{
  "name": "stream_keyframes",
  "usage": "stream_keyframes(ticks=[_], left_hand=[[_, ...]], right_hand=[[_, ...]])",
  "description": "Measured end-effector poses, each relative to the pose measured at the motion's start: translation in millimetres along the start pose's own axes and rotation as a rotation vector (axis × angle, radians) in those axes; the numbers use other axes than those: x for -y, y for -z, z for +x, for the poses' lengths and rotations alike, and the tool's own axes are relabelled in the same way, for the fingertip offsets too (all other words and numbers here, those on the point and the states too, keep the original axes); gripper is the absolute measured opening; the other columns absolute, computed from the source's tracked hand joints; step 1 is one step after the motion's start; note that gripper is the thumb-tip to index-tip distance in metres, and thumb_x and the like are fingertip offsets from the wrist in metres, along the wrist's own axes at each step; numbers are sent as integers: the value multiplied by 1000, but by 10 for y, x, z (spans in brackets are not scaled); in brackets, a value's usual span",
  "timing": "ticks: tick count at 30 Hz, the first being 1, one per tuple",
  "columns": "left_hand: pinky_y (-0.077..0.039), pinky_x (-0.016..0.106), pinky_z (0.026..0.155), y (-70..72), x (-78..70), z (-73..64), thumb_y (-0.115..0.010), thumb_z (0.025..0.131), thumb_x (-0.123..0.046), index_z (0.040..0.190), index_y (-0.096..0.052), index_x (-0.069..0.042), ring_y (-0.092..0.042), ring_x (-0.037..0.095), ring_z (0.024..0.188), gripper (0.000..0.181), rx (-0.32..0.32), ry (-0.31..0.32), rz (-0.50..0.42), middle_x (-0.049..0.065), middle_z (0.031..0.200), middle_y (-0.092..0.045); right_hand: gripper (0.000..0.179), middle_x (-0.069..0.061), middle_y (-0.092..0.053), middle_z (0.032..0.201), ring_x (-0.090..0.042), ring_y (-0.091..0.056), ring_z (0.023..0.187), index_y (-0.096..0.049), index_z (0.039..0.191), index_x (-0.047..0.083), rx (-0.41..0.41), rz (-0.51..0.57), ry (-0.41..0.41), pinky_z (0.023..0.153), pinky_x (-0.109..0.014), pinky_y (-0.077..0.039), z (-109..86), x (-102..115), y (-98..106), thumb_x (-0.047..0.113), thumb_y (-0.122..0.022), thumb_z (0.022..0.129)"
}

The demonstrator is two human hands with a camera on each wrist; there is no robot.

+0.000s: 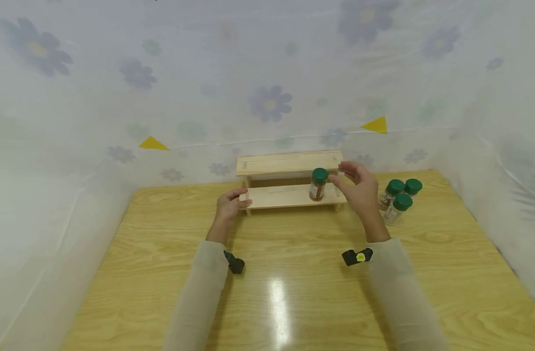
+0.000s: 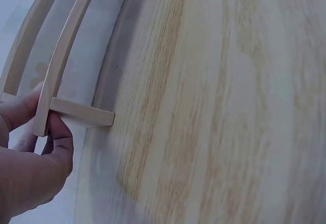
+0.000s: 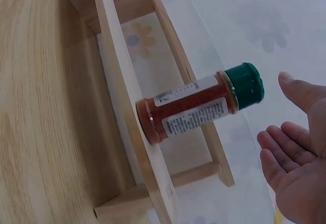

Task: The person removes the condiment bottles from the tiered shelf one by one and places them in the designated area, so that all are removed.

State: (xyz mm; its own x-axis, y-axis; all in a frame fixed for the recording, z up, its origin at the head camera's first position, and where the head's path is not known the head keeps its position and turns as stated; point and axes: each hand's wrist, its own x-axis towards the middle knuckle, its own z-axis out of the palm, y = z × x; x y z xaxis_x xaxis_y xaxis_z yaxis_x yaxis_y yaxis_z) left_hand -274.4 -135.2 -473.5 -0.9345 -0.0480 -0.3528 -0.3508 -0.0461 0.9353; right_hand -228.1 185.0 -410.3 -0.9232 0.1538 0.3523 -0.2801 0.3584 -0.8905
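A small two-tier wooden rack (image 1: 278, 196) stands against the back of the table. My left hand (image 1: 228, 204) pinches the left end of its lower shelf; in the left wrist view, thumb and fingers close round the shelf end (image 2: 43, 117). On the lower shelf, toward the right, a spice jar (image 1: 317, 185) with a green cap and reddish contents stands upright. Beside the jar is my right hand (image 1: 358, 187), its fingers loosely bent. The right wrist view shows a gap between this hand (image 3: 300, 158) and the jar's green cap (image 3: 244, 85), with nothing held.
To the right of the rack, three more green-capped jars (image 1: 396, 204) stand close together on the wooden table (image 1: 271, 263). A flowered sheet (image 1: 267, 63) hangs behind, bearing yellow triangles (image 1: 376, 125) near the table's back edge.
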Motion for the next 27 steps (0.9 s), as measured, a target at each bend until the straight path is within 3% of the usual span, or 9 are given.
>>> stream_keyframes(ticks=[5,10,15,21,27], left_hand=[[-47,40,102,-29,3,-20,-71,81,2,121,-64,-5,-35,27,138,41,11,-10,-12,9,147,-42],[-48,40,101,-55,14,-15,-71,81,2,120,-64,-5,-38,27,136,40,23,-12,-8,9,146,-43],[-51,37,97,-68,13,-3,-71,81,4,120,-64,-4,-38,26,137,40,10,-11,-24,9,147,-42],[-52,35,96,-73,12,-2,-71,80,3,119,-65,-4,-37,26,138,40,4,-12,-17,9,148,-42],[-49,38,100,-74,16,-12,-71,81,3,120,-64,-5,-36,26,139,40,5,-13,-7,8,147,-43]], right_hand=[[44,-29,-56,123,-41,-53,117,-54,123,-10,60,17,14,104,-50,-42,-55,199,-111,5,-70,84],[45,-30,-56,123,-40,-56,113,-53,124,-11,76,-6,8,99,-51,-45,-95,247,-153,5,-70,85],[49,-25,-57,124,-37,-57,112,-52,127,-8,97,-25,-20,97,-50,-47,-88,150,-183,7,-70,85],[49,-21,-60,121,-34,-60,108,-56,127,-1,95,-57,27,97,-49,-48,-25,-122,-216,16,-73,84],[49,-18,-62,117,-32,-61,106,-58,124,1,102,-87,45,95,-49,-50,-26,-141,-204,22,-74,83]])
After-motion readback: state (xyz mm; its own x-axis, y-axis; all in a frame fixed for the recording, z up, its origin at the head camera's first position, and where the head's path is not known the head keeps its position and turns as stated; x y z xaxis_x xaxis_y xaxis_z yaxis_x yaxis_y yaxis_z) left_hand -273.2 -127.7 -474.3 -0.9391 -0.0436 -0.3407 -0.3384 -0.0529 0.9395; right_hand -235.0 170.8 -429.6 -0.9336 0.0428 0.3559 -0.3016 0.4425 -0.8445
